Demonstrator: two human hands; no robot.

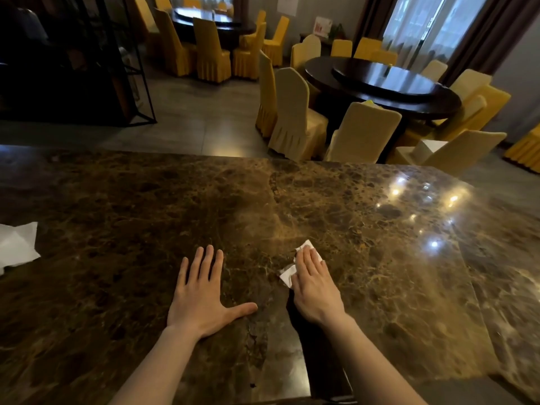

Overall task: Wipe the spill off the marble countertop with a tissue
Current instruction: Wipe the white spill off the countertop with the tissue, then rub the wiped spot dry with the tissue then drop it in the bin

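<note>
The brown marble countertop (117, 206) fills the lower part of the view. My right hand (314, 283) lies flat on a folded white tissue (287, 274), pressing it against the marble near the middle; tissue corners stick out past my fingertips and beside my thumb. My left hand (201, 293) rests palm down on the bare marble to the left, fingers spread, holding nothing. I cannot make out a spill on the glossy, mottled stone.
More white tissue (16, 247) lies at the counter's left edge. Beyond the counter's far edge stand chairs (295, 118) in yellow and cream covers around a dark round table (388, 86). A dark shelf frame (73, 59) stands at the back left.
</note>
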